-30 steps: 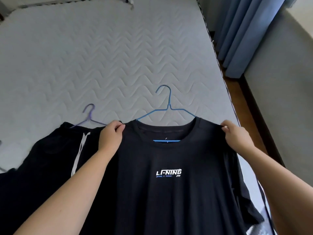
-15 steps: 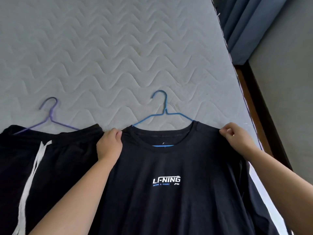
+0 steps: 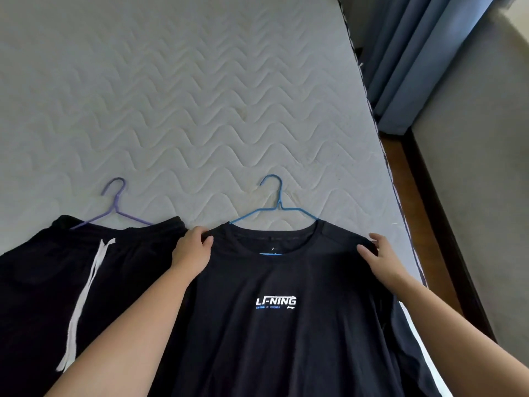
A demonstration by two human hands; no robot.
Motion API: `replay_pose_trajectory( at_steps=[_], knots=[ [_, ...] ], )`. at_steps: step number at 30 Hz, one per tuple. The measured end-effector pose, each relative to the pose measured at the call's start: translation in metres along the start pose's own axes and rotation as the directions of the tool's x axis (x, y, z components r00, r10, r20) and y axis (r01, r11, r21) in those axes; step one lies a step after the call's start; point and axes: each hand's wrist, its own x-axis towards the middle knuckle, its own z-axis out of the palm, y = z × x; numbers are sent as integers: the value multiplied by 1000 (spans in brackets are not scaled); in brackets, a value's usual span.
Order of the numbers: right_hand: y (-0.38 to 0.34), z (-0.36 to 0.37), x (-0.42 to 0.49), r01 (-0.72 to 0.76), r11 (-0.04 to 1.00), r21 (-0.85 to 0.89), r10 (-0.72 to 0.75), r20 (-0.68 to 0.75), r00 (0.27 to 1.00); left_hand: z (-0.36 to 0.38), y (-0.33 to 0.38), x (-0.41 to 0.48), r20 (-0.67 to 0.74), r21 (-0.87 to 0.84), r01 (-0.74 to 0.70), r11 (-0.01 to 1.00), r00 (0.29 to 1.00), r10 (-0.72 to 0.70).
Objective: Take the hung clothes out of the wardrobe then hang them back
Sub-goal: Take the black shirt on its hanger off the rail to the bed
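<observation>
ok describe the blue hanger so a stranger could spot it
On the quilted mattress two dark garments lie side by side. The blue hanger sits in the neck of the right one, the black t-shirt with a white logo. The purple hanger beside it sits in the left garment.

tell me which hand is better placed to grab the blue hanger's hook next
Right, probably. The right hand lies open on one shoulder of the t-shirt, holding nothing, with bare mattress between it and the hook of the blue hanger. The left hand is slightly nearer but grips the other shoulder.
</observation>
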Motion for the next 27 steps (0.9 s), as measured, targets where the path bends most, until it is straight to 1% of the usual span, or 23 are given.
replay_pose_trajectory(
  at_steps=[2,3,5,7,8,10,12,16,18,21,23,25,27],
  knots=[
    [5,-5,-25,10,998,-61,-12,-28,1000,-11,-3,-27,-120,144,-80,986,988,97],
    [7,-9,-38,23,994,-109,-27,-38,999,-16,-6,-45,-173,152,-116,982,975,142],
    [13,-18,-71,31,983,-182,-42,-56,998,-24,-14,-85,-214,94,-163,982,960,180],
    [24,-26,-106,42,980,-196,-61,-92,994,-26,-25,-131,-222,44,-188,981,956,193],
    [30,-29,-124,42,983,-177,-63,-113,992,-26,-32,-156,-227,11,-190,982,956,188],
    [47,-36,-161,31,992,-121,-48,-141,989,-27,-43,-204,-229,-95,-135,986,967,110],
    [66,-43,-198,-14,998,-63,5,-145,989,-25,-54,-249,-207,-157,-68,985,978,34],
    [105,-57,-267,-107,994,16,108,-131,985,-13,-73,-324,-176,-142,0,990,984,-26],
    [124,-63,-300,-154,987,36,158,-148,976,-5,-77,-354,-126,-176,84,981,986,-107],
    [150,-71,-338,-232,971,63,240,-158,958,7,-76,-389,-31,-266,213,940,973,-229],
    [163,-79,-361,-287,954,87,297,-156,942,12,-72,-414,35,-253,235,938,972,-234],
    [170,-88,-381,-313,945,89,324,-146,935,16,-68,-438,87,-192,197,961,979,-183],
    [171,-98,-399,-311,947,79,319,-130,939,18,-62,-458,118,-166,166,972,982,-148]
  ],
)
